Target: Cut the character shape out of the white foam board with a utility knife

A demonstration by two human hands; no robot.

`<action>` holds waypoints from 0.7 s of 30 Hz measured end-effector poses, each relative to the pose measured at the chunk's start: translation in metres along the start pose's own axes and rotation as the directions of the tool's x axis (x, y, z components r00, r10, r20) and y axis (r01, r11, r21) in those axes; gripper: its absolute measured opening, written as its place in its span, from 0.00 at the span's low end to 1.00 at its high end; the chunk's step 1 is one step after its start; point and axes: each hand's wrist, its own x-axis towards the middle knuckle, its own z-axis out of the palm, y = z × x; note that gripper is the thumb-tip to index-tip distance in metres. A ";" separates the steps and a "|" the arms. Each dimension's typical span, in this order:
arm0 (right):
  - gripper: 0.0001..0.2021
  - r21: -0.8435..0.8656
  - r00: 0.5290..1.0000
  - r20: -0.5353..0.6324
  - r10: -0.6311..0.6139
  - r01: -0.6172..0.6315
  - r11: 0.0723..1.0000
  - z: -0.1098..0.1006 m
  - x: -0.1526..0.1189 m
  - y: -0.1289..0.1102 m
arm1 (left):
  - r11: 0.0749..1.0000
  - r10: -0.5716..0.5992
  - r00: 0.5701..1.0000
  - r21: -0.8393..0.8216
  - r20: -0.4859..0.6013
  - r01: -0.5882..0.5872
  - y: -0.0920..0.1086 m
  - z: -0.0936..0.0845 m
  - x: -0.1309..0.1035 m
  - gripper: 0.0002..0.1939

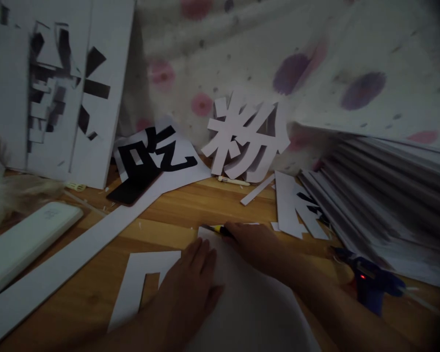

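Note:
A white sheet (249, 303) lies on the wooden table (190, 205) in front of me. My left hand (196, 278) rests flat along its left edge with the fingers stretched forward. In my right hand (251, 244) is a craft knife (220, 229) with a yellow and black handle; its blade points left at the sheet's far edge. Left of my left hand lies a white cut-out frame piece (132, 276), partly covered by my forearm. Whether the blade touches the sheet, I cannot tell.
White cut-out characters (238, 139) stand at the back. A printed black character (168, 149) lies left of them, near a long white strip (77, 249). A blue glue gun (370, 276) with a red light sits right, beside stacked boards (381, 195). A cut board (69, 88) leans back left.

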 end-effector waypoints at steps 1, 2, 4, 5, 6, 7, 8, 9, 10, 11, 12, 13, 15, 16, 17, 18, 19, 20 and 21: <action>0.09 -0.022 1.000 0.007 -0.018 0.018 1.000 0.000 0.005 -0.001 | 1.000 0.007 1.000 -0.009 0.001 -0.007 -0.001 -0.001 0.000 0.25; 0.09 -0.032 0.999 0.016 -0.035 0.035 0.999 -0.001 0.008 -0.001 | 1.000 0.008 1.000 -0.022 0.002 -0.008 -0.002 -0.001 0.001 0.25; 0.08 -0.024 0.997 0.027 -0.066 0.066 0.997 -0.001 0.011 -0.001 | 0.999 -0.013 1.000 -0.048 0.000 0.013 -0.003 -0.002 0.001 0.26; 0.08 -0.017 0.996 0.035 -0.077 0.078 0.997 -0.001 0.012 0.000 | 0.998 -0.027 1.000 -0.060 -0.002 0.027 -0.004 -0.002 0.000 0.26; 0.08 -0.013 0.995 0.041 -0.086 0.087 0.996 -0.001 0.012 0.001 | 0.997 -0.033 0.999 -0.069 -0.001 0.033 -0.004 -0.002 0.000 0.26; 0.08 -0.015 0.995 0.047 -0.091 0.092 0.996 -0.001 0.012 0.001 | 0.997 -0.031 1.000 -0.076 0.002 0.031 -0.004 -0.002 0.000 0.27; 0.08 -0.019 0.994 0.056 -0.094 0.095 0.995 -0.001 0.012 0.002 | 0.996 -0.026 1.000 -0.081 0.005 0.026 -0.004 -0.003 0.000 0.27; 0.07 -0.025 0.993 0.064 -0.094 0.096 0.995 -0.001 0.012 0.002 | 0.996 -0.018 1.000 -0.085 0.008 0.019 -0.004 -0.003 0.000 0.27; 0.07 -0.031 0.993 0.070 -0.094 0.097 0.995 -0.001 0.012 0.002 | 0.996 -0.012 1.000 -0.088 0.011 0.013 -0.004 -0.004 0.000 0.26; 0.07 -0.035 0.993 0.073 -0.094 0.096 0.995 -0.001 0.012 0.001 | 0.996 -0.007 1.000 -0.091 0.017 0.009 -0.004 -0.005 0.000 0.26; 0.07 -0.040 0.993 0.078 -0.092 0.095 0.995 -0.002 0.012 0.000 | 0.996 -0.006 1.000 -0.093 0.023 0.008 -0.004 -0.005 0.001 0.26; 0.07 -0.044 0.992 0.082 -0.092 0.095 0.994 -0.003 0.012 -0.001 | 0.995 -0.013 1.000 -0.096 0.027 0.015 -0.003 -0.005 0.001 0.26; 0.08 -0.053 0.991 0.089 -0.095 0.100 0.994 -0.006 0.013 -0.004 | 0.995 -0.028 0.999 -0.097 0.028 0.031 -0.002 -0.004 0.001 0.26; 0.08 -0.054 0.990 0.095 -0.100 0.106 0.993 -0.007 0.014 -0.005 | 0.994 -0.039 0.999 -0.097 0.025 0.041 -0.002 -0.004 0.000 0.26; 0.08 -0.055 0.989 0.098 -0.108 0.113 0.992 -0.009 0.014 -0.006 | 0.994 -0.043 0.999 -0.097 0.022 0.044 -0.002 -0.003 0.000 0.26; 0.08 -0.056 0.988 0.105 -0.114 0.120 0.991 -0.011 0.015 -0.006 | 0.994 -0.041 0.999 -0.098 0.018 0.042 -0.002 -0.002 0.000 0.26; 0.07 -0.059 0.987 0.112 -0.118 0.125 0.990 -0.012 0.015 -0.005 | 0.994 -0.038 0.999 -0.101 0.018 0.039 -0.002 -0.002 -0.001 0.26; 0.07 -0.066 0.986 0.117 -0.120 0.129 0.989 -0.013 0.016 -0.004 | 0.994 -0.038 0.999 -0.105 0.019 0.040 -0.002 -0.001 -0.001 0.26; 0.07 -0.077 0.985 0.123 -0.121 0.131 0.988 -0.014 0.016 -0.003 | 0.993 -0.041 0.999 -0.109 0.022 0.043 -0.002 -0.001 -0.001 0.26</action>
